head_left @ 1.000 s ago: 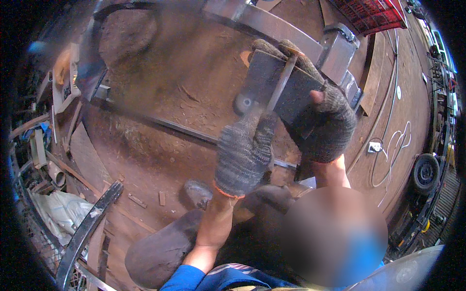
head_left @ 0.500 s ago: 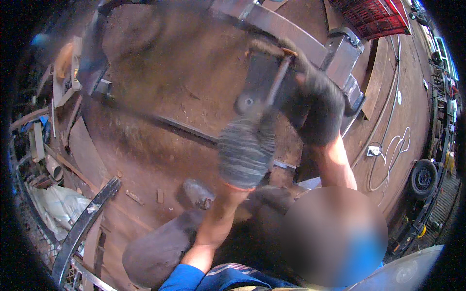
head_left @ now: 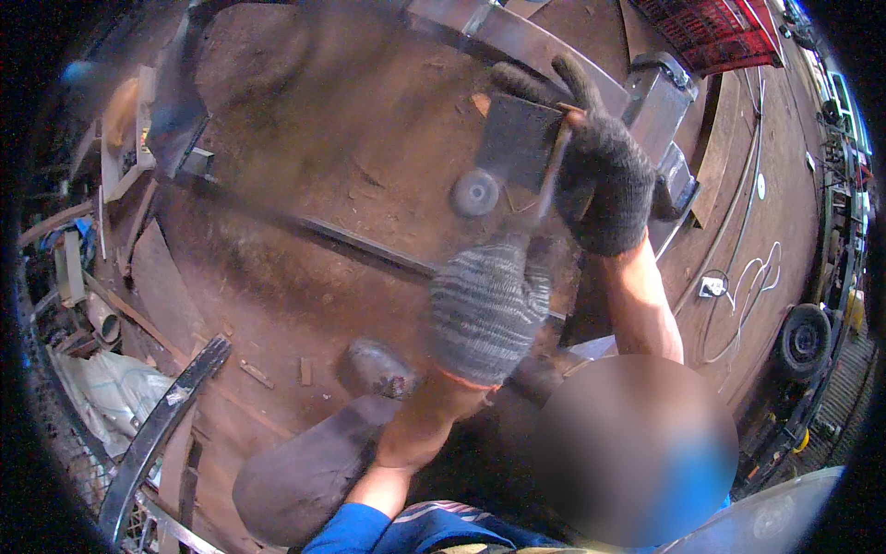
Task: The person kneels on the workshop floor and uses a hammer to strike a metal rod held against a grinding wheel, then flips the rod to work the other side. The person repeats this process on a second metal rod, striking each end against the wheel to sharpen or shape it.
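My left hand [head_left: 489, 309], in a grey striped knit glove, is closed around the lower end of a thin grey metal rod [head_left: 552, 175], blurred by motion. The rod slants up to my right hand [head_left: 604, 162], in a dark knit glove. Two of that hand's fingers stretch out and apart; a bare fingertip pokes from the glove by the rod's upper end, and whether it touches is unclear. Beside the right hand lies a dark square plate [head_left: 519, 138]. Just below the plate sits a round grey disc [head_left: 475, 192].
A long metal bar [head_left: 360, 245] crosses the brown ground, and heavier metal beams [head_left: 544, 46] lie beyond my hands. A red crate [head_left: 711, 37] stands far right. Cables [head_left: 738, 212] and a small wheel [head_left: 806, 339] are at right; scrap wood and a black curved bar [head_left: 166, 429] at left.
My right hand's fingers have spread and straightened. My left hand has shifted slightly right and nearer to me with the rod, and the plate and disc show more.
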`<state>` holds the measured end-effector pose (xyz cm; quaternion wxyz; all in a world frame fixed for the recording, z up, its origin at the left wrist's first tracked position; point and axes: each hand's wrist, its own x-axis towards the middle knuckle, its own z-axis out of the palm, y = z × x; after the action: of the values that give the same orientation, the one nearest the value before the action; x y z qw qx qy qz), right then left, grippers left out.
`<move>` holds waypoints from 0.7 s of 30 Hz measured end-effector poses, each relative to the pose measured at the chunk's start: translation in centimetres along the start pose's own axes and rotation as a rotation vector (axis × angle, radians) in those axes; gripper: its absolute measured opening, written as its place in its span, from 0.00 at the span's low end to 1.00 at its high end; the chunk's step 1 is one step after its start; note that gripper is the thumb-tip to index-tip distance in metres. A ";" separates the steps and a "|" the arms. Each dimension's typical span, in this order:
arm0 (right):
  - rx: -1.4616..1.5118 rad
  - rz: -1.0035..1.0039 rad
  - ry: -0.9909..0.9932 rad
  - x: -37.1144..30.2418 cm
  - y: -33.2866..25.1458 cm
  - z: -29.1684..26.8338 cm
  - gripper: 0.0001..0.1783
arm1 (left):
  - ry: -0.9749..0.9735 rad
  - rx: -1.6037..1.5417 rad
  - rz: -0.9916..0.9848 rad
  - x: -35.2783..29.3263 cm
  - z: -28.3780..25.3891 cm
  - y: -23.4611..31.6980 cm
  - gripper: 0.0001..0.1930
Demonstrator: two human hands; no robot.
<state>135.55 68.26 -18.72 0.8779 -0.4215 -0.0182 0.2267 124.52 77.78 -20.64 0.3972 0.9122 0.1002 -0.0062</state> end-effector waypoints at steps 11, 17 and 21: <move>-0.163 0.055 -0.015 -2.5 0.9 -2.2 0.32 | -0.140 -1.184 -0.253 2.3 -3.9 -5.2 0.18; -0.698 0.374 -0.252 -5.3 4.9 -2.0 0.18 | -0.139 -1.152 -0.136 2.0 -4.3 -6.2 0.17; -0.775 0.287 -0.438 -6.9 6.3 -1.1 0.16 | -0.136 -1.259 -0.136 2.1 -4.3 -6.4 0.17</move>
<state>127.17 68.01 -23.08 0.5907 -0.6588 -0.2282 0.4061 125.05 85.57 -22.49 0.8616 0.4930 0.1169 -0.0292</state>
